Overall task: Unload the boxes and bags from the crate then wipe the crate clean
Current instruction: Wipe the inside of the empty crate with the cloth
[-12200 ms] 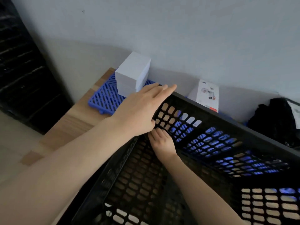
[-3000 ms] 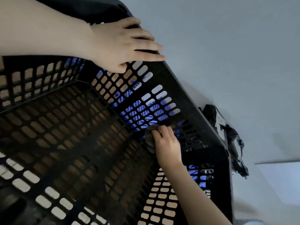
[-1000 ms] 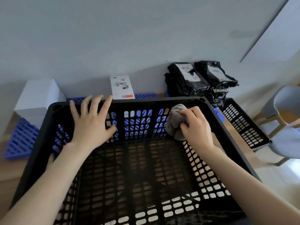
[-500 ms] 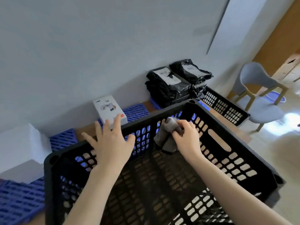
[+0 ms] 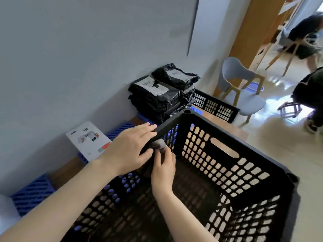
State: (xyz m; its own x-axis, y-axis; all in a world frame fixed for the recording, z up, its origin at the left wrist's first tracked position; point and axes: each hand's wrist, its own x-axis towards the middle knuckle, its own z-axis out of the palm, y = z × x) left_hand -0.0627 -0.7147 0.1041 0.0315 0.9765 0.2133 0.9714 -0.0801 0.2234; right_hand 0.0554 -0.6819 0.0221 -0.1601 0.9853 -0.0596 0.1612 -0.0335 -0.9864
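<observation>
A large black perforated crate (image 5: 225, 151) fills the lower half of the view, with nothing inside but my arms. My left hand (image 5: 129, 151) lies over the crate's far rim, fingers wrapped on the edge. My right hand (image 5: 163, 169) is inside the crate, pressing a grey cloth (image 5: 160, 144) against the far wall just under that rim; the cloth is mostly hidden by both hands. Black bags (image 5: 157, 95) are stacked against the wall beyond the crate. A white product box (image 5: 89, 139) leans on the wall to the left.
Blue plastic grid mats (image 5: 31, 193) lie on the wooden platform along the wall. A second black crate (image 5: 215, 106) sits beyond the bags. A grey chair (image 5: 244, 88) stands to the right, and a person (image 5: 311, 95) moves on the shiny floor farther right.
The view has swung further right. My left hand slid along the far rim toward the corner. My right hand with the cloth moved up close under the left hand.
</observation>
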